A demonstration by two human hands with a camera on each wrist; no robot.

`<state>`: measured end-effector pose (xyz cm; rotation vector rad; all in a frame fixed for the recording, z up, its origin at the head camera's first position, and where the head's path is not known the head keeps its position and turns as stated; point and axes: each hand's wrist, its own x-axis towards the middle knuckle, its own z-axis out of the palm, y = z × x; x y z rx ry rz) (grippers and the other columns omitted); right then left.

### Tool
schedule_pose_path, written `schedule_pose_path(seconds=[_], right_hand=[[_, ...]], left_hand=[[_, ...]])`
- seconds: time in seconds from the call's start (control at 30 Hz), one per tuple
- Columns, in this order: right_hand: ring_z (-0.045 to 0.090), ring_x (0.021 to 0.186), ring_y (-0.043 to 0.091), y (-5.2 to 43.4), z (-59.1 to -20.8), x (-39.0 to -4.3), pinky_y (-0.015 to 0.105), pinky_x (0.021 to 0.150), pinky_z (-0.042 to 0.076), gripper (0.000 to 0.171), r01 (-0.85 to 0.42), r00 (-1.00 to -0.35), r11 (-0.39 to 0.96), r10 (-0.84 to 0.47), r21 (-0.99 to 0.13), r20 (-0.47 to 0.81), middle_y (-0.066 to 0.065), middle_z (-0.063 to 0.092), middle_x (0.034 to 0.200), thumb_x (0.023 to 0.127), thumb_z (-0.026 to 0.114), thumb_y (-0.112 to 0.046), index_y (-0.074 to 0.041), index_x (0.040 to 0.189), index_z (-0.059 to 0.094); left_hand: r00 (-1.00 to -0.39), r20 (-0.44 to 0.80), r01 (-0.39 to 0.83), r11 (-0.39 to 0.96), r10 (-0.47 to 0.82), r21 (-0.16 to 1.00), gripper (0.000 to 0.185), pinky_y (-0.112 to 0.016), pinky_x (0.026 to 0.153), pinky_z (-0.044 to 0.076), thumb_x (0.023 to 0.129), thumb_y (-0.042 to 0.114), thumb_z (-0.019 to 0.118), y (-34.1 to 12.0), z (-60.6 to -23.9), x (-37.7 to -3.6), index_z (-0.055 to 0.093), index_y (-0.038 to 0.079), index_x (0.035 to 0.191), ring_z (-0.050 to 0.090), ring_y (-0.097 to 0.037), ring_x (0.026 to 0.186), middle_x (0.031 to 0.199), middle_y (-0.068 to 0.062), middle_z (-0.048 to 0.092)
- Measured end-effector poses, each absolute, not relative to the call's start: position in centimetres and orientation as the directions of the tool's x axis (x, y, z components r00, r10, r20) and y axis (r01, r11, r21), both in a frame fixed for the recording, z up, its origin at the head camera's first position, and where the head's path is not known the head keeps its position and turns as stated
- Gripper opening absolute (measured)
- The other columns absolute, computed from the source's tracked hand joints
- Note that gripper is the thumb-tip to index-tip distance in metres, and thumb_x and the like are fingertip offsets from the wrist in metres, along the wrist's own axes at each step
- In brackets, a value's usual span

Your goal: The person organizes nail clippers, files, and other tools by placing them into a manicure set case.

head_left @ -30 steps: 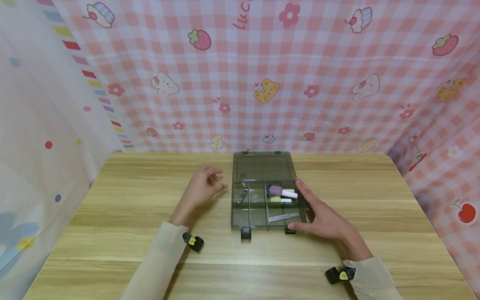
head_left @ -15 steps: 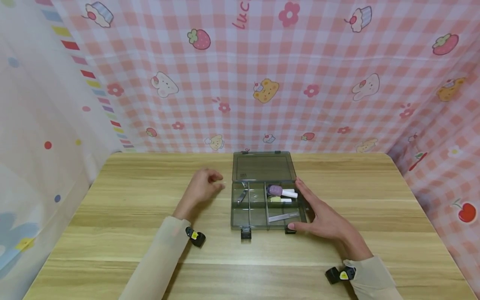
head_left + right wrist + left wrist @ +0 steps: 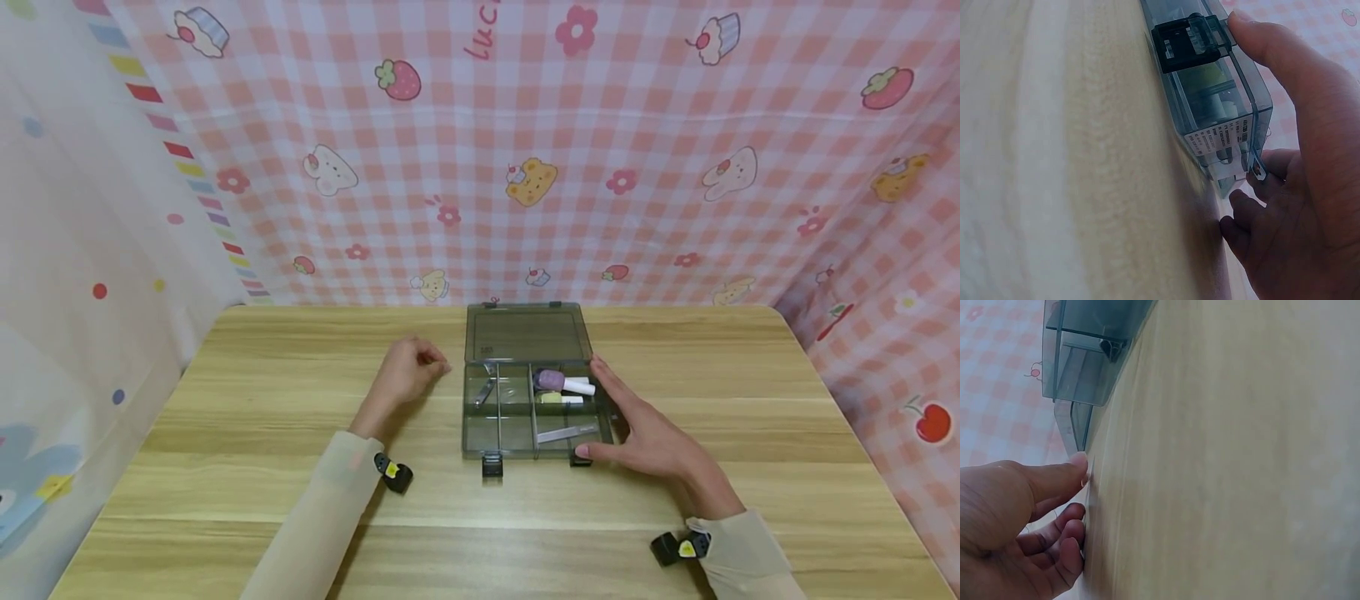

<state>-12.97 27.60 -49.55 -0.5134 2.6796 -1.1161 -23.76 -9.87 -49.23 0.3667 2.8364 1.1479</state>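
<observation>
In the head view a smoky clear compartment box sits on the table with its lid folded back. A nail clipper lies in its upper left compartment. On the right are a purple nail polish bottle, a yellow one and a flat silver tool. My right hand grips the box's right side, its thumb by the front latch. Left of the box, my left hand is low at the tabletop, thumb and fingertips close together. Anything between them is too small to tell.
The box stands near the back of the wooden table, before a pink checked cloth. A second front latch hangs down at the left. A printed label is on the box's right wall.
The left thumb and fingers have drawn together, while the hand has shifted only slightly beside the box. My right hand and the box have stayed in place.
</observation>
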Motion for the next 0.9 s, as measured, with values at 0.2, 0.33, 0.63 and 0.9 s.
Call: schedule_pose_path(seconds=[0.2,0.33,0.63,0.9], right_hand=[[0.012,0.159,0.036,27.55,-49.54,-13.02,0.066,0.122,0.023,0.123,-0.245,-0.919,0.654,-0.392,-0.716,-0.044,-0.002,0.0,0.175,0.079,0.082,-0.061,-0.026,0.166,0.003],[0.011,0.159,0.036,27.53,-49.42,-13.07,0.065,0.123,0.023,0.122,-0.247,-0.917,0.649,-0.396,-0.72,-0.041,-0.002,0.0,0.175,0.079,0.082,-0.059,-0.025,0.166,0.003],[0.011,0.16,0.036,27.69,-49.43,-13.05,0.066,0.122,0.022,0.123,-0.244,-0.918,0.647,-0.394,-0.722,-0.043,-0.003,0.0,0.175,0.079,0.083,-0.058,-0.026,0.166,0.003],[0.011,0.159,0.036,27.69,-49.62,-13.01,0.066,0.122,0.023,0.123,-0.241,-0.92,0.657,-0.389,-0.715,-0.047,-0.003,0.001,0.175,0.078,0.082,-0.06,-0.027,0.166,0.003]], left_hand=[[-0.972,0.036,0.194,0.704,0.232,0.683,0.012,-0.032,0.077,0.05,0.096,0.014,0.071,-10.07,-49.09,-23.7,0.077,0.006,0.091,0.059,-0.021,0.086,0.096,-0.01,0.069],[-0.971,0.024,0.188,0.697,0.238,0.692,0.01,-0.032,0.077,0.052,0.095,0.016,0.073,-10.17,-48.99,-23.65,0.076,0.007,0.093,0.061,-0.021,0.085,0.096,-0.01,0.07],[-0.97,-0.025,0.158,0.7,0.243,0.697,0.024,-0.037,0.086,0.053,0.087,0.021,0.082,-9.93,-48.75,-23.42,0.075,0.008,0.106,0.058,-0.024,0.096,0.104,-0.009,0.065],[-0.965,0.022,0.204,0.7,0.26,0.685,0.006,-0.035,0.08,0.053,0.091,0.015,0.077,-9.93,-49.13,-23.53,0.078,0.009,0.094,0.061,-0.021,0.089,0.102,-0.009,0.069]])
